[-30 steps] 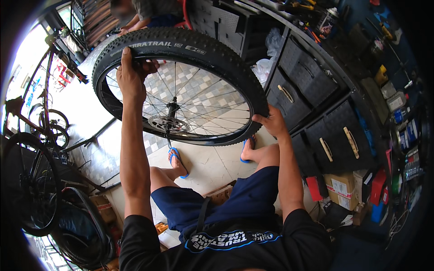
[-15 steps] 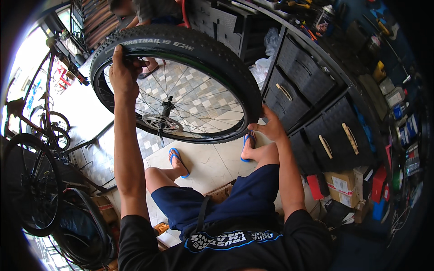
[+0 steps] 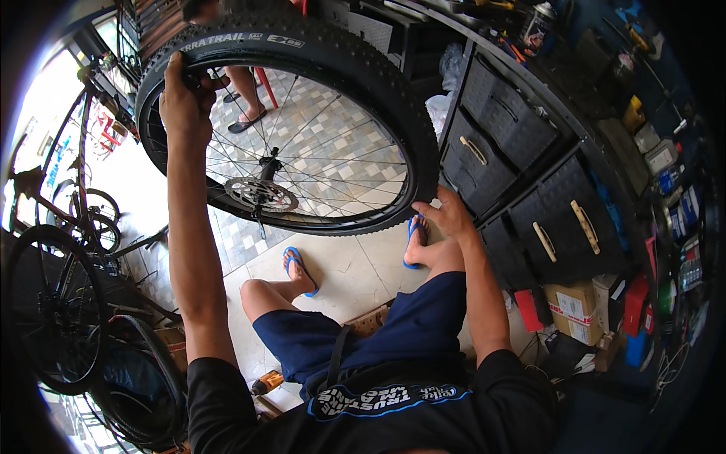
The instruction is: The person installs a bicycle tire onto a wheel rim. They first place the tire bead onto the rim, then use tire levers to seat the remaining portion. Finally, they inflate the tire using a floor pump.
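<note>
A bicycle wheel with a black knobbly tyre hangs tilted in the air in front of me. My left hand grips its rim and tyre at the upper left, thumb on the tyre's sidewall and fingers through among the spokes. At the lower right my right hand is closed round the tyre's outer edge, its fingers partly behind the tread. A disc brake rotor is fixed beside the hub, and a thin lever points down below it.
Black drawers with pale handles line the right side, below a cluttered bench. Cardboard boxes lie under them. Bicycles stand at the left. A yellow power drill lies by my left thigh. Another person's leg shows through the spokes.
The wheel has shifted up and left with my left hand and tipped to show more of its opening. My right hand has barely moved. The other person's leg and a red chair leg now show through the spokes.
</note>
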`<state>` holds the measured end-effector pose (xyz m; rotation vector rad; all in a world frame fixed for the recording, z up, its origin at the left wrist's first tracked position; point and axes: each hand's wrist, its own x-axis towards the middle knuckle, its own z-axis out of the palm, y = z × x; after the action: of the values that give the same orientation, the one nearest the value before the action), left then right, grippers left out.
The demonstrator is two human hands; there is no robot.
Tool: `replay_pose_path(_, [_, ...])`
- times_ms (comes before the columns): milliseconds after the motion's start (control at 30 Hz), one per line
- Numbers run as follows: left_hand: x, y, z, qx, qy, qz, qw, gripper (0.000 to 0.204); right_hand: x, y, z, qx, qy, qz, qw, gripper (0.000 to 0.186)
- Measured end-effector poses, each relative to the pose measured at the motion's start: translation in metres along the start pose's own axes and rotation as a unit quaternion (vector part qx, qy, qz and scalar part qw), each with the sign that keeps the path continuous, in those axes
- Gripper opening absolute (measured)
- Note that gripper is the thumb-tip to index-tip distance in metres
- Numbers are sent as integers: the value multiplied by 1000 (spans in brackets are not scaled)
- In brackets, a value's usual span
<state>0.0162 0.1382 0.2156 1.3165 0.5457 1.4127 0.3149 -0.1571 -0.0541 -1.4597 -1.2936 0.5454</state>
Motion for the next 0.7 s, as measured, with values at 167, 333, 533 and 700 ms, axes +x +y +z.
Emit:
replay_pose_path(167, [0,5,3,-5,-8,-10,1000,38,3,6,-3,13,-26,48,998,39])
replay_pose_path(333, [7,14,9,-1,-13,-3,1000,37,2,17,3,78,49,-15,996,46])
replay_pose_path(533, [22,23,19,10,-19,17,1000,35,-3,27,22,43,39,1,998,57])
replay_pose_path(700, [29,27,24,-29,-15,13,999,34,2,23,26,13,44,46,998,44])
